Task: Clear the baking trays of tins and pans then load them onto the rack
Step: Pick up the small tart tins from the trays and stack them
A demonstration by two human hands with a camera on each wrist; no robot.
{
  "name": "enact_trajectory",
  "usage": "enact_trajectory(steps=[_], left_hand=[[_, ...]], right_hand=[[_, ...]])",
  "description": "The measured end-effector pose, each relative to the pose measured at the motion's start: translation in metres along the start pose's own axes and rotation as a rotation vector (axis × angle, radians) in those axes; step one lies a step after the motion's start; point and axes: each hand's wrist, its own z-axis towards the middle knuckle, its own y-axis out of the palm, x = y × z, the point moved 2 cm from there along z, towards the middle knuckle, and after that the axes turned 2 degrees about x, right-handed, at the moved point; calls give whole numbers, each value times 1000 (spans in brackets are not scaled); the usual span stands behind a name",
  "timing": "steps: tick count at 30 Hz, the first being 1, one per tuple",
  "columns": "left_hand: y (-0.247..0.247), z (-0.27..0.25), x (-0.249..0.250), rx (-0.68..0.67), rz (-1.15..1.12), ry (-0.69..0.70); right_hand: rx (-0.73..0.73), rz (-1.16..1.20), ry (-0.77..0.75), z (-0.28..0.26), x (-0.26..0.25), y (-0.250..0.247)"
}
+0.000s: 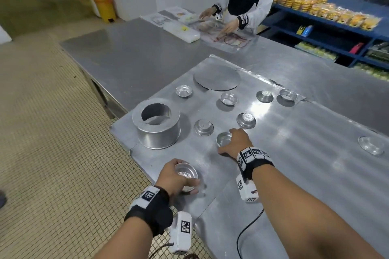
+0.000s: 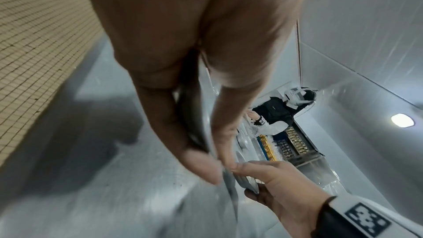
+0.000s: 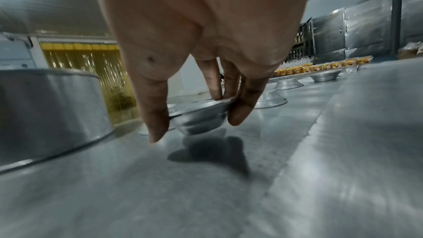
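Baking trays (image 1: 294, 153) lie side by side on a steel table. My left hand (image 1: 186, 173) grips a small round tin (image 1: 185, 171) near the tray's front left corner; the left wrist view shows this tin (image 2: 192, 115) edge-on between thumb and fingers (image 2: 201, 169). Further in, my right hand (image 1: 226, 141) pinches another small tin (image 1: 223, 141). In the right wrist view that tin (image 3: 201, 118) hangs slightly above the tray, with a shadow under it. A large round pan (image 1: 156, 123), a flat round disc (image 1: 217, 76) and several small tins (image 1: 228, 99) stand on the trays.
The steel table (image 1: 136, 52) runs back to a person's hands (image 1: 229, 26) working on plastic sheets. Blue shelves (image 1: 328, 21) with bagged bread stand at the right. Tiled floor (image 1: 52, 132) drops off left of the trays. A lone tin (image 1: 371, 145) sits far right.
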Motion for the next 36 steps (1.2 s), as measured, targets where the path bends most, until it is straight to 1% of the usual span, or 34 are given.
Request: enact_trajectory(steps=[2, 5, 10, 14, 18, 21, 26, 29, 32, 34, 36], left_hand=[[2, -2, -3, 20, -68, -34], [9, -4, -6, 43, -205, -81], [19, -7, -9, 10, -376, -112], [29, -17, -8, -58, -343, -63], [41, -21, -12, -44, -197, 17], [46, -18, -15, -30, -133, 64], [45, -7, -10, -56, -48, 153], [39, 8, -6, -47, -2, 184], [25, 29, 1, -1, 86, 240], [13, 47, 3, 13, 116, 247], [0, 66, 2, 6, 132, 243]], right_hand=[[-4, 88, -33, -13, -2, 0], [-45, 199, -134, -41, -9, -5], [-72, 224, -335, -100, -18, -15], [-116, 248, -420, -134, -19, -16], [-123, 253, -455, -150, -21, -11], [-77, 187, -479, -155, -20, -5], [-4, 180, -474, -152, -20, 2], [7, 184, -455, -146, -27, 6], [-80, 159, -424, -131, -36, 6], [-136, 78, -403, -114, -42, 6], [-152, 11, -348, -91, -45, 9]])
